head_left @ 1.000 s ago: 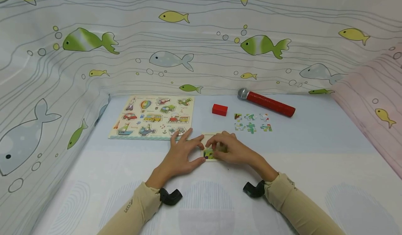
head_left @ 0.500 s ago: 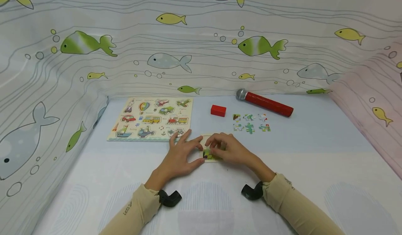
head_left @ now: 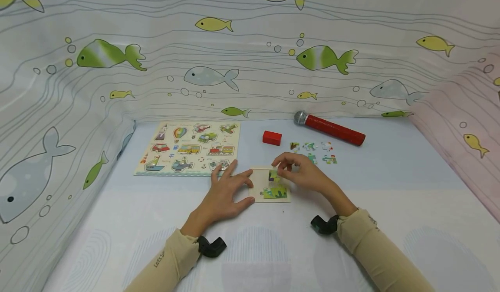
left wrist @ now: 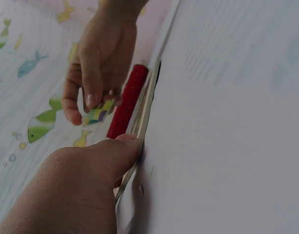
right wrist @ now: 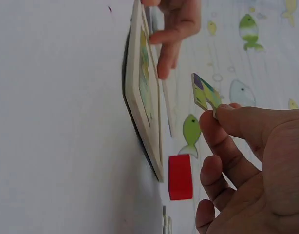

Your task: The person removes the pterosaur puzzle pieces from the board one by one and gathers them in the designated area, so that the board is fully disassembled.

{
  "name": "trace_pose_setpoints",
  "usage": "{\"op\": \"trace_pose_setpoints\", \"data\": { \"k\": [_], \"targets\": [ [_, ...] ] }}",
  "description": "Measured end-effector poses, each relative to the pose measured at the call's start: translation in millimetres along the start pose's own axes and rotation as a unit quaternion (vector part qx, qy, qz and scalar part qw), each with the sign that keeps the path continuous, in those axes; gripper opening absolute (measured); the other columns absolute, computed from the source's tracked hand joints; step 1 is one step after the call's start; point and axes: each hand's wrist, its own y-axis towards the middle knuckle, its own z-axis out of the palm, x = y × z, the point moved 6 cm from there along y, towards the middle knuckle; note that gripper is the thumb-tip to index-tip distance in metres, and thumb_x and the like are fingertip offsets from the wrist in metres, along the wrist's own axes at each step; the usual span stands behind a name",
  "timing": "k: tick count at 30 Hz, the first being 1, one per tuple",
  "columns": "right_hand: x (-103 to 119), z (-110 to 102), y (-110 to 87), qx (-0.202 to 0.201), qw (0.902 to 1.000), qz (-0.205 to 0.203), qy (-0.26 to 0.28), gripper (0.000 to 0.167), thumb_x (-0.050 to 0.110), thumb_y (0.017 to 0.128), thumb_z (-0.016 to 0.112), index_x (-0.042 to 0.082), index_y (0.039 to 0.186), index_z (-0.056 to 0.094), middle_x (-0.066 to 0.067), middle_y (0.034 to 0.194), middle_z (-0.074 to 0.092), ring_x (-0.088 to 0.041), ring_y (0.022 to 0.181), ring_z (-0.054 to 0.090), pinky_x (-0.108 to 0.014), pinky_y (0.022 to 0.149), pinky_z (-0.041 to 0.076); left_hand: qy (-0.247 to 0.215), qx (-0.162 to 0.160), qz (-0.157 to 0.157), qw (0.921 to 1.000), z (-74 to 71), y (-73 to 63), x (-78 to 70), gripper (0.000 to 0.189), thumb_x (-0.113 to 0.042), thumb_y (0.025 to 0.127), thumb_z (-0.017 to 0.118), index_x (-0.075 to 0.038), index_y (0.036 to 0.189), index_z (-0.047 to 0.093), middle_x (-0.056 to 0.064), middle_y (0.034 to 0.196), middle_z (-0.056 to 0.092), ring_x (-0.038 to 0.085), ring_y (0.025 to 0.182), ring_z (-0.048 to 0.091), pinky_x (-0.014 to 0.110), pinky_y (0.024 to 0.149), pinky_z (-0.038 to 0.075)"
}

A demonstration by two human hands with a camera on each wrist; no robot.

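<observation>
My right hand (head_left: 304,171) pinches a green, yellow and purple jigsaw piece (right wrist: 203,91) between thumb and index finger. It holds the piece tilted, raised over a small cream puzzle tray (head_left: 258,180). Green joined pieces (head_left: 275,192) lie in the tray's lower right part, while its left part shows bare backing. My left hand (head_left: 223,196) rests at the tray's left side with spread fingers, the thumb (left wrist: 121,151) against its edge. Two of its fingertips touch the upper left corner, and others overlap the larger puzzle board in the head view.
A vehicle peg puzzle board (head_left: 187,149) lies at the back left. Behind the tray sits a red block (head_left: 271,138). Several loose jigsaw pieces (head_left: 329,159) are laid out at the right, with a red microphone (head_left: 332,127) behind them. Fish-print cloth (head_left: 250,44) walls the back.
My right hand has lifted the jigsaw piece from the tray's lower left and moved right and away with it, uncovering the joined green pieces. The left hand has stayed in place.
</observation>
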Motion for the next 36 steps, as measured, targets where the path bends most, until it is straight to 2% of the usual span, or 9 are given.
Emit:
{"op": "trace_pose_setpoints", "data": {
  "k": [8,13,21,27,30,33,36],
  "targets": [
    [-17,-31,-4.1,0.005,0.9984,0.027,-0.05,0.018,0.009,0.096,0.07,0.011,0.113,0.072,-0.002,0.094,0.069,-0.021,0.091,0.056,-0.03,0.08,0.047,0.005,-0.007,0.011,0.9999,-0.4,-0.5,-1.4,0.024,-0.046,0.09,0.069,-0.03,0.107,0.065,-0.004,0.152,0.056,0.04,0.157,0.022,0.067,0.119,0.004],
    [-26,-42,-8.3,0.015,0.9962,0.043,-0.074,0.017,0.01,0.095,0.069,0.013,0.112,0.072,-0.001,0.092,0.067,-0.021,0.09,0.056,-0.031,0.077,0.046,0.002,-0.006,0.008,0.9999,-0.5,-0.5,-1.4,0.023,-0.047,0.09,0.068,-0.03,0.107,0.065,-0.005,0.151,0.056,0.04,0.156,0.022,0.067,0.118,0.004],
    [-38,-45,-10.7,0.032,0.9942,0.067,-0.078,0.017,0.01,0.095,0.069,0.014,0.111,0.072,-0.001,0.089,0.065,-0.02,0.087,0.056,-0.029,0.075,0.045,-0.002,-0.008,0.007,0.9999,-0.8,-0.3,-1.4,0.023,-0.047,0.091,0.068,-0.03,0.106,0.064,-0.005,0.151,0.057,0.04,0.156,0.025,0.069,0.117,0.005],
    [-40,-45,-12.3,0.038,0.9935,0.056,-0.092,0.017,0.007,0.093,0.07,0.011,0.109,0.072,0.0,0.089,0.068,-0.016,0.086,0.058,-0.027,0.079,0.048,0.002,-0.002,0.004,1.0,0.3,0.1,-0.6,0.023,-0.048,0.092,0.066,-0.031,0.107,0.063,-0.006,0.152,0.055,0.039,0.156,0.024,0.069,0.118,0.004],
    [-40,-45,-12.1,0.041,0.9929,0.047,-0.101,0.016,0.007,0.093,0.07,0.01,0.109,0.072,-0.001,0.095,0.072,-0.015,0.088,0.059,-0.031,0.084,0.048,0.002,0.0,0.004,1.0,0.5,0.4,-0.4,0.023,-0.048,0.092,0.066,-0.032,0.107,0.063,-0.006,0.153,0.055,0.039,0.156,0.024,0.069,0.118,0.004],
    [-41,-45,-10.8,0.038,0.9908,0.049,-0.12,0.016,0.01,0.091,0.074,0.013,0.107,0.073,0.001,0.096,0.073,-0.015,0.091,0.059,-0.04,0.09,0.039,0.002,-0.001,0.004,1.0,0.4,0.5,-0.4,0.023,-0.048,0.091,0.067,-0.032,0.107,0.063,-0.006,0.152,0.055,0.039,0.156,0.025,0.069,0.118,0.005],
    [-42,-44,-9.1,0.036,0.9868,0.049,-0.151,0.02,0.019,0.086,0.082,0.019,0.105,0.075,0.005,0.092,0.071,-0.016,0.092,0.058,-0.045,0.088,0.029,0.001,0.001,0.002,1.0,0.6,0.2,0.1,0.023,-0.048,0.091,0.067,-0.032,0.107,0.063,-0.006,0.152,0.055,0.039,0.156,0.025,0.069,0.118,0.004]
  ]
}}
